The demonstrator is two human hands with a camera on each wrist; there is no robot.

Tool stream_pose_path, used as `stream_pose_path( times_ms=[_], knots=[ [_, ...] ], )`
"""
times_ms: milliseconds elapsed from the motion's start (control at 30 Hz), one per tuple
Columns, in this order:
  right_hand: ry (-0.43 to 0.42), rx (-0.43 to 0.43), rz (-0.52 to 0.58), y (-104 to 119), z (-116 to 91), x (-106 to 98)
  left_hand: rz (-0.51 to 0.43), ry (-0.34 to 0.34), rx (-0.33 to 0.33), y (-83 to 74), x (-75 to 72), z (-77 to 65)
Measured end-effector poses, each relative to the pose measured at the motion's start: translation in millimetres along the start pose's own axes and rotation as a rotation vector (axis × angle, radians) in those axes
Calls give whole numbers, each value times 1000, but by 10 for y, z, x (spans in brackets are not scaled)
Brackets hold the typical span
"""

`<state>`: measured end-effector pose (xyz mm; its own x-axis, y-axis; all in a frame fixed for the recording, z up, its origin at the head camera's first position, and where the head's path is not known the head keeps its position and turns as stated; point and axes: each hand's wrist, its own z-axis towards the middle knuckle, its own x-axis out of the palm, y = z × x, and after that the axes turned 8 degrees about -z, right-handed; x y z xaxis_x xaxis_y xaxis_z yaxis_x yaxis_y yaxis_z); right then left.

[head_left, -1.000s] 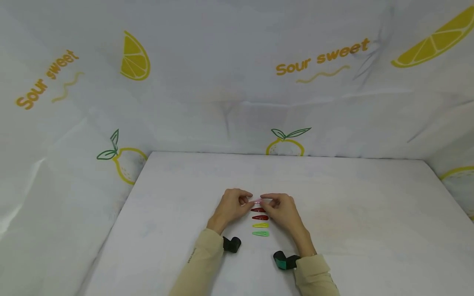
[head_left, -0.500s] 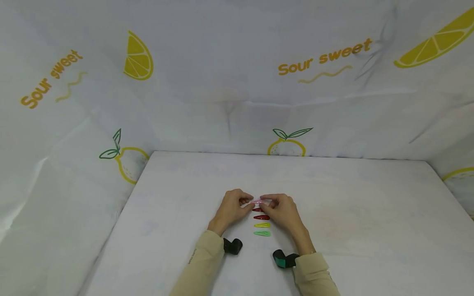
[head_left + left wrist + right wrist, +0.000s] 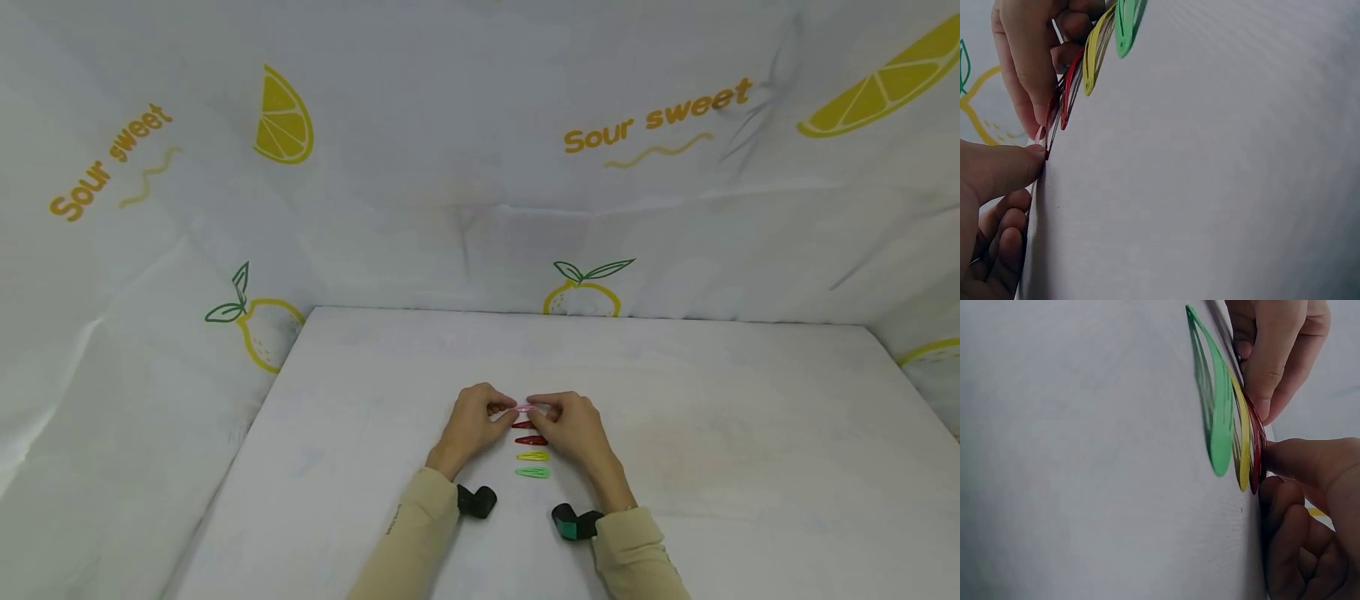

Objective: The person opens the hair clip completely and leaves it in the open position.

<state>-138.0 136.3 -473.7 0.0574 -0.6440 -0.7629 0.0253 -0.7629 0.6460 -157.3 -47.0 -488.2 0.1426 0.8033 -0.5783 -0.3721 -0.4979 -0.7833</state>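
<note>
A pink snap hair clip (image 3: pixel 525 408) is at the far end of a column of clips on the white table. My left hand (image 3: pixel 472 421) pinches its left end between thumb and fingertips. At its right end, my right hand (image 3: pixel 572 425) pinches it the same way. Just nearer lies a dark red clip (image 3: pixel 522 425), partly covered by the right thumb, then a second red clip (image 3: pixel 530 440). A yellow clip (image 3: pixel 532 456) and a green clip (image 3: pixel 532 472) follow toward me, roughly parallel. In both wrist views the fingers mostly hide the pink clip.
The white table (image 3: pixel 712 417) extends to both sides of the hands. Behind it hangs a white cloth (image 3: pixel 420 150) printed with lemons and lettering. A black wrist camera (image 3: pixel 477 502) on the left arm and another black wrist camera (image 3: pixel 576 522) on the right sit close above the table.
The head view has shifted slightly. Both hands stay at the pink clip, which now looks more level between the fingertips. The other clips keep their places.
</note>
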Motion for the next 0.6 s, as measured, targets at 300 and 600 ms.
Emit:
stream_pose_path(
  times_ms=[300,600],
  knots=[
    [5,16,-1,6,-9,10,19,13,-17,-32,4,-21],
    [0,10,-6,-8,-12,25,36,11,-13,-30,27,-24]
  ],
)
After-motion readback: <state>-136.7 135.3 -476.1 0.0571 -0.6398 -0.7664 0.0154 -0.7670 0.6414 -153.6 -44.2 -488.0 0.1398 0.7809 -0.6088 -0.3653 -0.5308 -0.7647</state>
